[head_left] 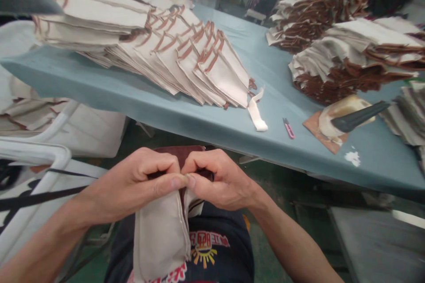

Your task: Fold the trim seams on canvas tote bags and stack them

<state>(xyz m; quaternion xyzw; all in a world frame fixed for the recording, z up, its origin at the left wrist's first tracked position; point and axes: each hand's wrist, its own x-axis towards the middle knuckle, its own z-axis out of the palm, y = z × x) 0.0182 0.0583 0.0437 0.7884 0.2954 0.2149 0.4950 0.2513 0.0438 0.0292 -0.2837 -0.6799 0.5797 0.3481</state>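
Both my hands pinch a cream fabric piece with brown trim (pixel 161 234) above my lap. My left hand (pixel 142 183) has its thumb and fingers closed on the piece's upper edge. Right against it, my right hand (pixel 221 181) grips the same edge, thumb tips touching. A darker brown part of the piece shows just beyond my knuckles. The cream panel hangs down over a dark printed apron (pixel 226 230). What lies under my curled fingers is hidden.
On the blue table (pixel 159 119) lies a fanned stack of cream pieces (pixel 186 57). Further right are a white strip (pixel 256 115), a pink thread snipper (pixel 288 128), a glue container with a dark-handled brush (pixel 335 119), and brown-edged stacks (pixel 352 62). A white crate (pixel 49 154) stands left.
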